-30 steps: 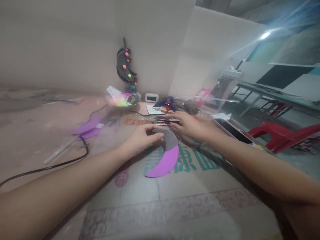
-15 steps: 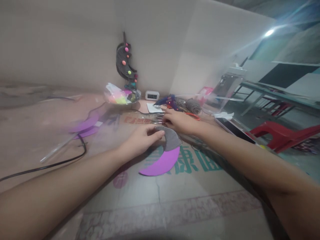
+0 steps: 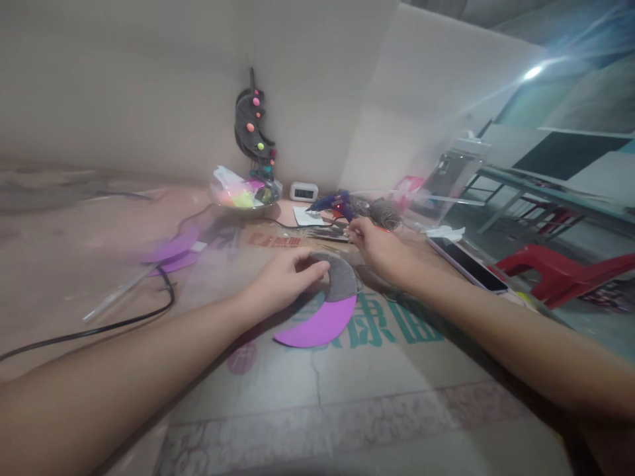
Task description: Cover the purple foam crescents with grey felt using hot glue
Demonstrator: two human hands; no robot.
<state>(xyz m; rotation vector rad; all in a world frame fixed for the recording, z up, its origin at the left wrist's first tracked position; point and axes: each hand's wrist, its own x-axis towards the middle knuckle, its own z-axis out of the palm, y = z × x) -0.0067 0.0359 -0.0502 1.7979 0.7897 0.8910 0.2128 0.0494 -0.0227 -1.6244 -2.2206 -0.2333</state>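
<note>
My left hand (image 3: pixel 292 274) pinches the upper end of a crescent between thumb and fingers. The crescent's upper part is wrapped in grey yarn (image 3: pixel 341 277); its lower part is bare purple foam (image 3: pixel 317 325). Beyond it and to the right is my right hand (image 3: pixel 370 241), its fingers curled together beside the end of some slim dark and metallic tools (image 3: pixel 327 233). Whatever those fingers hold is too small or hidden to make out. Just behind this hand lies a blue glue gun (image 3: pixel 333 203), nozzle pointing left, and a ball of grey yarn (image 3: pixel 384 213).
A clear bowl (image 3: pixel 243 201) of colourful pieces stands before a finished-looking grey crescent ornament (image 3: pixel 248 125). A small white clock (image 3: pixel 303 192) and white paper (image 3: pixel 307 215) sit nearby. Purple pieces (image 3: pixel 173 251) and a black cable (image 3: pixel 149 317) lie left, a phone (image 3: pixel 466 263) right.
My right hand has moved right, away from the middle of the metallic tools to their right end. The left hand stays on the crescent, which has barely moved.
</note>
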